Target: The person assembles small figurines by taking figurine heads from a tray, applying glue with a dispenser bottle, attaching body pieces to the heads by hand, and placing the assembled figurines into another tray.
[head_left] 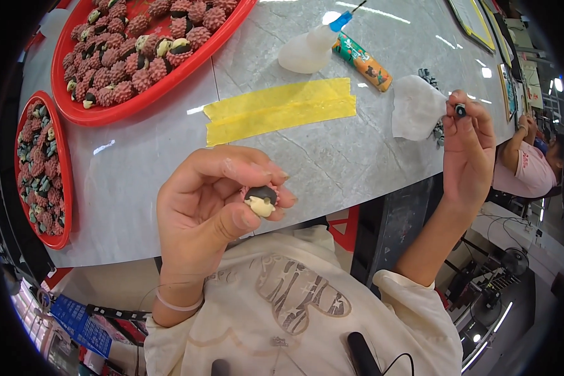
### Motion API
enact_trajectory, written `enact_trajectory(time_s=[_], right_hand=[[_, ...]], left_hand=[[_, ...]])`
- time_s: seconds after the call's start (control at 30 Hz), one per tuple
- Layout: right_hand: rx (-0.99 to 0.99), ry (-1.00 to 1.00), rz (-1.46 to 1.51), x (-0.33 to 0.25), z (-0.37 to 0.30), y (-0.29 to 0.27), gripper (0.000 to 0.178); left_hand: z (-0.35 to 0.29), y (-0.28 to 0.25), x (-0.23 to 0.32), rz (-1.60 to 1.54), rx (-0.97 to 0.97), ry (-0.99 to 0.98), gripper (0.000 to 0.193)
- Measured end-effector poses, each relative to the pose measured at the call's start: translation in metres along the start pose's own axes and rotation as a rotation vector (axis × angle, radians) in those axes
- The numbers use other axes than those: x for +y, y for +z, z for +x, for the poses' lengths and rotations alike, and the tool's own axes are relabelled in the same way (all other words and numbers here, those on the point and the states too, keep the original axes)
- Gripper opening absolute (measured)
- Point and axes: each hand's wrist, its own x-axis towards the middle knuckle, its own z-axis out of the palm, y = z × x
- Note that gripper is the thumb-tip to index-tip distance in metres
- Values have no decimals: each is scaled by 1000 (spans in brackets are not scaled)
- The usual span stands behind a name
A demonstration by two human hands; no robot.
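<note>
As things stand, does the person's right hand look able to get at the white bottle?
Probably yes: nothing covers the white bottle; only the green-and-orange tube and white sheet lie between, but the right hand pinches a small dark piece.

Grey veined tabletop (357,156), bright lights (558,84), pale workbench (541,254) at right

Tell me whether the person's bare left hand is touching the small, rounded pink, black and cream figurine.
Touching. The head view shows the left hand pinching the figurine, thumb against its lower left side.
</note>
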Motion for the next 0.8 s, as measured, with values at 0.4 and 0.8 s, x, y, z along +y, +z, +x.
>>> enact_trajectory(time_s=[0.4, 0.8], right_hand=[[-115, -21, -103, -9, -7, 31, 21], [-521, -358, -208, -4, -12, 104, 25]], left_hand=[[3, 9, 2, 85, 74, -79, 37], [0, 11, 3, 42, 123, -109, 41]])
